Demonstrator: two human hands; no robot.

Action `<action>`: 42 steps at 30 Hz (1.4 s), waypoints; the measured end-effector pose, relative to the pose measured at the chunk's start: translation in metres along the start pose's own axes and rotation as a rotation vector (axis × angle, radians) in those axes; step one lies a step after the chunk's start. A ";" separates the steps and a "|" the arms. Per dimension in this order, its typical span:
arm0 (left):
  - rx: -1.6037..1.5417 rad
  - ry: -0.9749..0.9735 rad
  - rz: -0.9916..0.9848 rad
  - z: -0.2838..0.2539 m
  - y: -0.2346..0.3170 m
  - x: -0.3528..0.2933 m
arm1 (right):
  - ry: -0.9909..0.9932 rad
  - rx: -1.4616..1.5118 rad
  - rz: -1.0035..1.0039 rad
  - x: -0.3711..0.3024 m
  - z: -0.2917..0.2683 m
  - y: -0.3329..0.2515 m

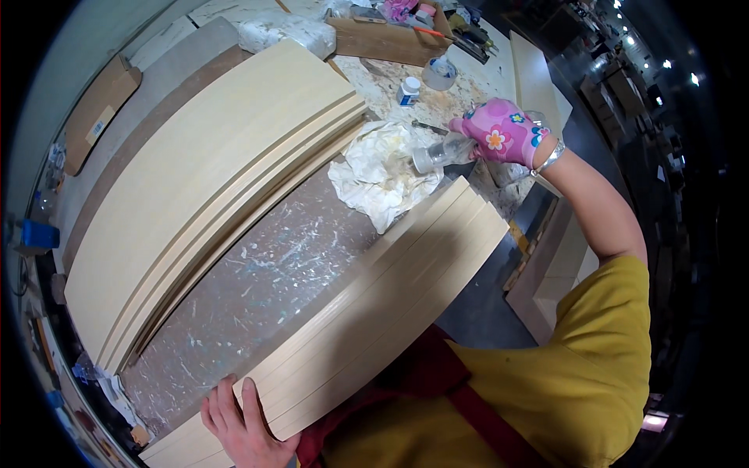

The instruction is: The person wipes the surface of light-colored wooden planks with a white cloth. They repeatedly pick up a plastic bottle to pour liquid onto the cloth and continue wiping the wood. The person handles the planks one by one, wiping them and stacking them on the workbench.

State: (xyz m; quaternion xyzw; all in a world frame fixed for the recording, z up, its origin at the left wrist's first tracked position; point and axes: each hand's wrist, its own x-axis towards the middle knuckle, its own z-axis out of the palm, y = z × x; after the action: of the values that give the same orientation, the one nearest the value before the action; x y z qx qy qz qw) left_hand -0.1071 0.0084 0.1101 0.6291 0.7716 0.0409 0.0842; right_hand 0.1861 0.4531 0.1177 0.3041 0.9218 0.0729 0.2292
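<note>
My right hand, in a pink flowered glove, is closed round a clear plastic bottle. The bottle is tipped sideways, its wide end over a crumpled white cloth with yellowish stains. Whether anything flows from it I cannot tell. Bare, my left hand lies with its fingers parted over the near row of pale wooden boards. These boards stand tight together along the table's near side, and part of the row is in shadow.
A stack of wide pale boards lies across the paint-marked table. Beyond the cloth stand a small white-and-blue bottle, a plastic cup and a cardboard box of odds and ends. Plastic wrapping lies at the back.
</note>
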 end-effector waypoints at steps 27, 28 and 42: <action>0.059 -0.070 0.021 0.001 -0.001 -0.003 | 0.849 1.221 0.339 0.216 0.050 0.046; 0.068 -0.064 0.025 0.001 -0.001 -0.003 | 0.849 1.237 0.334 0.230 0.064 0.039; 0.091 -0.035 0.003 0.005 0.005 -0.005 | 0.559 0.879 0.245 0.078 0.110 0.015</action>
State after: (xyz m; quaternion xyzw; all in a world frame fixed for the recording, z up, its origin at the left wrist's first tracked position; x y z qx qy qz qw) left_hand -0.1004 0.0042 0.1064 0.6341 0.7701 -0.0051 0.0691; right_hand 0.1901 0.5113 -0.0051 0.4456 0.8491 -0.2157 -0.1842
